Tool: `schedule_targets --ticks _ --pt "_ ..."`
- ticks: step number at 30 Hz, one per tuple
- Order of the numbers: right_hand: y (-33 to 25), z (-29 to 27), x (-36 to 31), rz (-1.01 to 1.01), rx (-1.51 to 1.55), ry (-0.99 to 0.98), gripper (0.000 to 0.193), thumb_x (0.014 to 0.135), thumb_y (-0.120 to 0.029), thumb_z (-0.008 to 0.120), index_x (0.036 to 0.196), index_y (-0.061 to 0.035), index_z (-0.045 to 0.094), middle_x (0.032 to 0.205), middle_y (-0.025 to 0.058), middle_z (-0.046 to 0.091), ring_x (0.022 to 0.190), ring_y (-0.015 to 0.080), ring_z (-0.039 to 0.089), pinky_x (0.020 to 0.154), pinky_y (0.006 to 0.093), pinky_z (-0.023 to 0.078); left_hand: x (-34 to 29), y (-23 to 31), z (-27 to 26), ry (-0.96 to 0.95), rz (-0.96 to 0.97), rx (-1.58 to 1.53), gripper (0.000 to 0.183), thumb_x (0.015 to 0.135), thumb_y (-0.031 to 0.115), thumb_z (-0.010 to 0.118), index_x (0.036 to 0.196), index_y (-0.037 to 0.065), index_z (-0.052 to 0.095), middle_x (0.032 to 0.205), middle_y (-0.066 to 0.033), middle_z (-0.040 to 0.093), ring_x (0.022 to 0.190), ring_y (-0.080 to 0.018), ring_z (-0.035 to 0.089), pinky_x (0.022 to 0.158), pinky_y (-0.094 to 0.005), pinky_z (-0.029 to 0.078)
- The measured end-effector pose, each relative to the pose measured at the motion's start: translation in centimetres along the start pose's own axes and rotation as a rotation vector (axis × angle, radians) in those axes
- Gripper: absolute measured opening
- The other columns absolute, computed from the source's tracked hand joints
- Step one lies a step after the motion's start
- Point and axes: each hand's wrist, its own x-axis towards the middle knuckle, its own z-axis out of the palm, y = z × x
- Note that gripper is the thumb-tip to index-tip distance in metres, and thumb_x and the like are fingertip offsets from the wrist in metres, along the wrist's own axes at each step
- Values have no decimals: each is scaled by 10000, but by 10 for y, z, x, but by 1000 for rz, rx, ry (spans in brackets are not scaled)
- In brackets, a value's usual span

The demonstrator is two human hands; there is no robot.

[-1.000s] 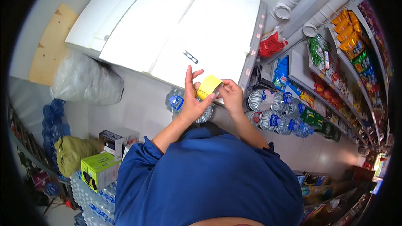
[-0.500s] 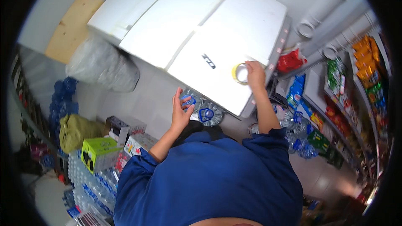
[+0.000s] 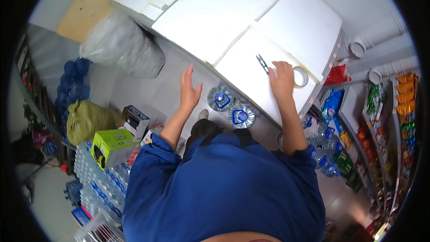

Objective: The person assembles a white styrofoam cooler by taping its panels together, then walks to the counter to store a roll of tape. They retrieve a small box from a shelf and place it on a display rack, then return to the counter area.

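My right hand [image 3: 281, 77] rests on the white lid of a chest freezer [image 3: 251, 22], its fingers curled on the left rim of a roll of tape [image 3: 301, 76] that lies flat on the lid. Small black snips [image 3: 262, 63] lie on the lid just left of that hand. My left hand [image 3: 189, 90] is raised with fingers apart and holds nothing. It hovers beside the freezer's front edge, above the floor. Two large water jugs with blue caps [image 3: 220, 99] [image 3: 240, 117] stand on the floor between my arms.
A big clear plastic sack [image 3: 123, 47] leans by the freezer's left end. A green carton [image 3: 112, 145] sits on packs of bottled water [image 3: 96, 183] at my left. Shelves of snack packets [image 3: 403, 107] and bottles [image 3: 327, 159] line the right side.
My right hand has carried the tape roll from the air down onto the freezer lid. My left hand has risen from the jugs and opened. The small yellow item seen earlier is gone.
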Motion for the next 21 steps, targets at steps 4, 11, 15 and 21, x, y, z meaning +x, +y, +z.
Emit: schedule_targets --ticks 4,11,15,21 --pt "-14 61 13 264 -165 -124 254 739 -146 719 936 -20 619 941 136 564 911 307 536 773 424 441 58 -18 -10 -192 202 109 760 708 9 698 1385 113 368 1367 -149 400 1235 -338 413 1042 -439 330" --pt "-10 83 8 633 65 -115 163 742 -132 707 829 -16 635 876 145 566 849 296 547 772 396 450 104 -29 -13 -524 528 156 639 733 74 705 1315 174 462 1377 -81 408 1282 -268 381 1070 -553 265" --pt "-23 82 -6 565 243 200 158 838 -162 646 806 -12 607 696 82 589 611 184 542 614 314 465 121 -30 -2 -598 692 67 485 707 98 740 1165 153 590 1341 -75 454 1264 -278 405 1057 -482 315" --pt "-88 91 -60 737 474 50 146 956 -187 485 987 -53 534 659 94 593 611 212 587 601 341 474 130 -25 12 -611 820 213 473 676 78 738 1125 101 592 1288 -75 498 1204 -256 450 982 -391 371"
